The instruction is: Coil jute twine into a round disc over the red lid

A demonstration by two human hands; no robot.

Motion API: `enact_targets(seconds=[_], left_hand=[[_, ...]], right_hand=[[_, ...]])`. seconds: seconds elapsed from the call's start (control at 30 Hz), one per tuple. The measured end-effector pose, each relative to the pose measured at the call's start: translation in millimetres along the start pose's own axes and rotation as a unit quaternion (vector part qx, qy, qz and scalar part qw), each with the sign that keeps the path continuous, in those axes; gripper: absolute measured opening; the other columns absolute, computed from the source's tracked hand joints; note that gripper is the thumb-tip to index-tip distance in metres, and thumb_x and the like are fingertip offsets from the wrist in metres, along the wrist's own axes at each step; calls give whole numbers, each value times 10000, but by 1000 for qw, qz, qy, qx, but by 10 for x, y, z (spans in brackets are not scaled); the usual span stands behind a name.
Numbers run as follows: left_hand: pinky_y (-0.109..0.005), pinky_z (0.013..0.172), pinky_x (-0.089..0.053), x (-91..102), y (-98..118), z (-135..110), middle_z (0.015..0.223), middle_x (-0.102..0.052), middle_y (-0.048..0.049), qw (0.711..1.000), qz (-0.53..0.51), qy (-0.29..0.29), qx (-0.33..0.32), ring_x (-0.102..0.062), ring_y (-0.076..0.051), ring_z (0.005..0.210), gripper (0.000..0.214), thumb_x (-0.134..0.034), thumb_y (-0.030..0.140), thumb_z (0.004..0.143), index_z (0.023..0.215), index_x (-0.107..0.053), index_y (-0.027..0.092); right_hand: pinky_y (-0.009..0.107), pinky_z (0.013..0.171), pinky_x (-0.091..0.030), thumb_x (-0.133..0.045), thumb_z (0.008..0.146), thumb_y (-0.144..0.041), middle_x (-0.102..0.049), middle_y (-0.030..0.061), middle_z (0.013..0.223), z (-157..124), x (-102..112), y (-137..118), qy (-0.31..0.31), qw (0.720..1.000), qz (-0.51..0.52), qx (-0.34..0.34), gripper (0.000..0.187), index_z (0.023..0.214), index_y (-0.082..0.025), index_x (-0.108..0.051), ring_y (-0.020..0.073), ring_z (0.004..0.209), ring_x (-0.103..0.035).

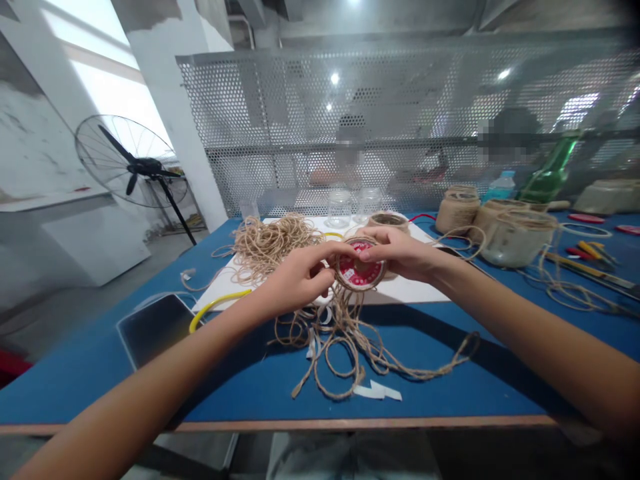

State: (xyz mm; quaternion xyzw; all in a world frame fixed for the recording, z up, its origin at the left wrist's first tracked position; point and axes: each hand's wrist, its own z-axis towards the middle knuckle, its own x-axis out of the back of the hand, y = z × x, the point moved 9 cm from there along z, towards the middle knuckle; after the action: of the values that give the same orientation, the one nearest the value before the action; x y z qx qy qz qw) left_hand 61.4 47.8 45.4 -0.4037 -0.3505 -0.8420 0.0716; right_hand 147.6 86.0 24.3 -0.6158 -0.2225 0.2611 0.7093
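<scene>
In front of me, over the blue table, my left hand (307,270) and my right hand (400,252) hold a red disc with white print and twine round its rim (361,268). My left fingers are bent at its left edge, while my right thumb and fingers grip its upper right. Loose jute twine (350,340) hangs and coils below it. A large heap of twine (273,243) lies beyond my left hand. Behind my right hand stands a twine-wrapped jar (387,220), partly hidden. White paper scraps (383,390) lie near the front edge.
A white sheet (423,291) covers mid-table. Clear glass jars (340,208) stand behind. At left are a dark flat object (157,330) and yellow tubing (215,307). Wrapped jars (520,237), a green bottle (553,170) and tools (590,252) are at right. People sit beyond a perforated screen (295,127).
</scene>
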Motion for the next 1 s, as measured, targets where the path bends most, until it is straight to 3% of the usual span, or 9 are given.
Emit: enact_targets(seconds=[0.2,0.3,0.43,0.63,1.0], left_hand=[[-171,497,-441,13,-38,1,968,-620,-23,999,-17,23,14,-532,-35,481,510,-378,58,755,1228,-400,246],[-185,500,-429,78,-77,-3,792,-630,-5,998,-3,58,31,-516,-54,464,513,-401,106,787,1279,-320,226],[-203,523,-404,120,-79,-2,622,-550,29,996,47,72,32,-499,-81,504,454,-407,128,805,1251,-350,187],[-201,549,-368,140,0,-7,642,-520,35,989,120,87,-3,-466,-79,542,430,-400,118,807,1231,-392,190],[-217,636,-396,84,30,-17,764,-601,-7,979,186,76,-44,-487,-90,591,399,-399,142,818,1212,-449,188]], right_hand=[[188,528,-431,-687,635,-189,-596,-4,683,0,121,-17,44,999,-14,16,203,783,-141,-557,77,571,-549],[199,537,-439,-691,633,-201,-598,1,691,14,180,11,72,997,-20,19,219,796,-144,-556,81,575,-552],[205,546,-438,-689,627,-188,-589,-7,659,34,218,20,107,993,-11,38,186,749,-148,-554,80,571,-550],[226,590,-446,-682,619,-162,-600,-3,699,30,234,-13,155,986,33,58,177,746,-149,-560,88,608,-552],[263,740,-469,-667,648,-192,-642,40,844,24,175,6,163,979,90,76,204,828,-154,-577,125,752,-598]])
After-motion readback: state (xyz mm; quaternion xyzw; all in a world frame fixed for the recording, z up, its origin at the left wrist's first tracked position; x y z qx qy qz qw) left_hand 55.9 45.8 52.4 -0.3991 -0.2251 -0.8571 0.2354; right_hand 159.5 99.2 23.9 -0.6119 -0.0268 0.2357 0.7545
